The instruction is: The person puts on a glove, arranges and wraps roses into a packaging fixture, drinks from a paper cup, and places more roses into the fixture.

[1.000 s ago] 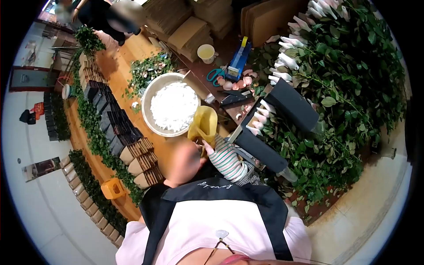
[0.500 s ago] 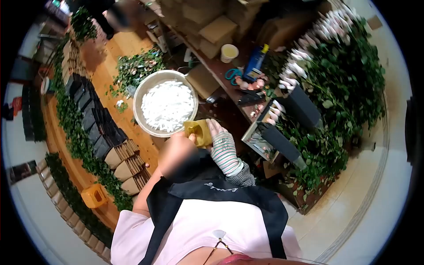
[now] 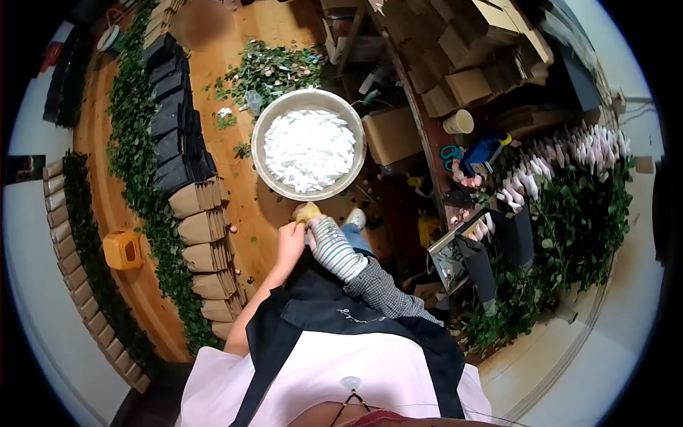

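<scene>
A crumpled yellow piece (image 3: 307, 212), soft-looking and perhaps a glove, is held in front of my body, just below the rim of a round tub (image 3: 260, 174). My left hand (image 3: 290, 240) is bare and closed, its fingers at the lower left edge of the yellow piece. From the other side comes my right hand (image 3: 317, 226), partly covered by a striped knit sleeve or hand cover and closed at the same piece. Its fingertips are mostly hidden. White short sticks or tubes (image 3: 309, 149) fill much of the tub.
Rows of leafy stems in black and brown wrappers (image 3: 203, 228) line the floor at left. An orange stool (image 3: 122, 249) stands beyond them. On the right are a workbench with a paper cup (image 3: 459, 122), blue-handled scissors (image 3: 450, 154), and bundled pink-headed flowers (image 3: 569, 206). Leaf scraps (image 3: 274, 67) lie behind the tub.
The view has turned, so the tub and bench appear further right. The yellow piece was spread wider between my hands and now looks bunched smaller, with both hands closer together.
</scene>
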{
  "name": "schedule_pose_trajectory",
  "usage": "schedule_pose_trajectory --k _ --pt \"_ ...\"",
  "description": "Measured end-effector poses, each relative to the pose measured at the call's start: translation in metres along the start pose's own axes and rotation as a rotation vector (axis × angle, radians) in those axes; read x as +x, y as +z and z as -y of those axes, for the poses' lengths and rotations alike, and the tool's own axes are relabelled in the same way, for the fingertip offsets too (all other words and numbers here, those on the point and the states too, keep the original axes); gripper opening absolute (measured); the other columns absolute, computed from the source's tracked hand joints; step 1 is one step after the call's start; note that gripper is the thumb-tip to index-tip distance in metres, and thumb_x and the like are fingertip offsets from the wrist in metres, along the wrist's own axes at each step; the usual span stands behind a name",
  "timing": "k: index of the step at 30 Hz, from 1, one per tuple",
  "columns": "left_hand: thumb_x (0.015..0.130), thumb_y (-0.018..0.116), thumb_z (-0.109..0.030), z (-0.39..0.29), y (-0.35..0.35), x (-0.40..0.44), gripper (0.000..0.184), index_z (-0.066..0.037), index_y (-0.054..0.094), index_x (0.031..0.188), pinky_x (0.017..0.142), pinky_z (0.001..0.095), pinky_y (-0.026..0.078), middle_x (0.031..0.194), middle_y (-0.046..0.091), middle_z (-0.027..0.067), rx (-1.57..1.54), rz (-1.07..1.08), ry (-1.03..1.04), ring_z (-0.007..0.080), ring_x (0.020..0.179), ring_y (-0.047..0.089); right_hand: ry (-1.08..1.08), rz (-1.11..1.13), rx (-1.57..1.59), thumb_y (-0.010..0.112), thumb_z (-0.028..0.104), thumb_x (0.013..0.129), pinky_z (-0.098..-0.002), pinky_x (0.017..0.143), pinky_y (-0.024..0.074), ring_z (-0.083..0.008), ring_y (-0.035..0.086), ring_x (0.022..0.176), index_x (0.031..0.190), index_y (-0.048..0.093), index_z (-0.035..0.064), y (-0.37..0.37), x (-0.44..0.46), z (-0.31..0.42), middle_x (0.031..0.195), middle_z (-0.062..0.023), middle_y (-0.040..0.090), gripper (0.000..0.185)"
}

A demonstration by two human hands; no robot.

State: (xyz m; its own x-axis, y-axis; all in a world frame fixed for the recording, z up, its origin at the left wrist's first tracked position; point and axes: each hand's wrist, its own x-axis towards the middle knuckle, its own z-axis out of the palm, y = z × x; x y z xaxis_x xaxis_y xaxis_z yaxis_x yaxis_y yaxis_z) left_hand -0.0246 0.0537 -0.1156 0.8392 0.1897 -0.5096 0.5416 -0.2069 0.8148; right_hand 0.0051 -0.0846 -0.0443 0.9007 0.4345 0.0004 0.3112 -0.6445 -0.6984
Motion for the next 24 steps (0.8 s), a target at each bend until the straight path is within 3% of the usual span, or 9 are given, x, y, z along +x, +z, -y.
schedule_pose_trajectory --k 1,3,4,6,7,8,11,15,24 --pt "0.09 0.053 -0.018 -0.006 -0.004 -0.005 0.025 0.003 0.066 0.086 0.059 0.0439 0.048 0.072 0.065 0.024 0.022 -0.038 0.031 0.0358 0.065 0.066 -0.035 0.079 -0.026 0.057 0.011 0.088 -0.0471 0.084 0.0495 -0.04 0.062 0.093 0.105 0.059 -0.0036 0.011 -0.007 -0.007 0.098 -0.025 0.064 0.023" --pt "0.09 0.054 -0.019 -0.026 -0.008 -0.016 0.025 0.003 0.067 0.086 0.06 0.0463 0.048 0.074 0.065 0.0247 0.096 -0.082 0.032 0.0401 0.068 0.065 -0.103 0.199 -0.072 0.053 0.014 0.091 -0.0454 0.098 0.0482 -0.0403 0.062 0.108 0.116 0.057 -0.0074 0.03 -0.02 -0.023 0.11 -0.0289 0.064 0.034" --pt "0.09 0.055 -0.02 -0.038 -0.009 -0.023 0.026 0.002 0.067 0.086 0.06 0.0488 0.048 0.076 0.065 0.0254 0.182 -0.116 0.038 0.0443 0.07 0.064 -0.111 0.209 -0.074 0.053 0.014 0.091 -0.0454 0.098 0.0482 -0.0403 0.062 0.108 0.116 0.057 -0.0074 0.035 -0.025 -0.031 0.11 -0.0289 0.064 0.034" --pt "0.089 0.057 -0.02 -0.054 -0.01 -0.035 0.024 0.001 0.066 0.083 0.061 0.0499 0.048 0.075 0.065 0.0252 0.286 -0.175 0.055 0.0446 0.071 0.063 -0.211 0.267 -0.111 0.049 0.016 0.093 -0.0449 0.103 0.0461 -0.0403 0.062 0.111 0.12 0.056 -0.0086 0.041 -0.029 -0.041 0.116 -0.0312 0.063 0.037" --pt "0.088 0.059 -0.021 -0.059 -0.01 -0.038 0.024 0.001 0.065 0.081 0.061 0.0511 0.049 0.075 0.065 0.025 0.396 -0.229 0.075 0.0448 0.071 0.063 -0.123 0.444 -0.075 0.044 0.013 0.096 -0.0434 0.101 0.0469 -0.041 0.061 0.112 0.121 0.055 -0.0105 0.02 -0.013 -0.024 0.116 -0.0327 0.062 0.036" --pt "0.088 0.059 -0.021 -0.059 -0.01 -0.041 0.024 0.001 0.065 0.081 0.061 0.0511 0.049 0.075 0.065 0.025 0.391 -0.246 0.074 0.0448 0.071 0.063 0.234 0.738 0.032 0.044 0.014 0.1 -0.0395 0.1 0.0475 -0.0379 0.059 0.116 0.125 0.055 -0.0076 -0.005 0.017 0.006 0.122 -0.0289 0.06 0.036" --pt "0.086 0.063 -0.021 -0.047 -0.007 -0.06 0.022 -0.003 0.06 0.074 0.062 0.0538 0.048 0.072 0.064 0.0223 0.613 -0.297 0.133 0.0435 0.07 0.063 0.089 0.757 0.044 0.044 0.015 0.1 -0.0392 0.1 0.0475 -0.0376 0.059 0.117 0.126 0.055 -0.007 -0.018 0.038 0.015 0.123 -0.0283 0.06 0.036" --pt "0.086 0.063 -0.025 -0.057 0.001 -0.072 0.024 -0.003 0.061 0.077 0.065 0.055 0.049 0.073 0.064 0.0238 0.625 -0.294 0.054 0.0449 0.073 0.063 -0.074 0.696 0.113 0.045 0.016 0.1 -0.0386 0.1 0.0475 -0.0371 0.059 0.117 0.127 0.055 -0.0061 0.01 0.044 -0.008 0.124 -0.0275 0.06 0.036" --pt "0.085 0.064 -0.024 -0.05 0.018 -0.077 0.024 -0.005 0.06 0.071 0.06 0.051 0.049 0.073 0.066 0.0156 0.698 -0.488 0.195 0.0395 0.069 0.064 -0.141 0.672 0.39 0.047 0.018 0.1 -0.0375 0.1 0.0474 -0.0359 0.058 0.118 0.128 0.055 -0.0042 0.044 0.073 -0.017 0.127 -0.0256 0.059 0.037"
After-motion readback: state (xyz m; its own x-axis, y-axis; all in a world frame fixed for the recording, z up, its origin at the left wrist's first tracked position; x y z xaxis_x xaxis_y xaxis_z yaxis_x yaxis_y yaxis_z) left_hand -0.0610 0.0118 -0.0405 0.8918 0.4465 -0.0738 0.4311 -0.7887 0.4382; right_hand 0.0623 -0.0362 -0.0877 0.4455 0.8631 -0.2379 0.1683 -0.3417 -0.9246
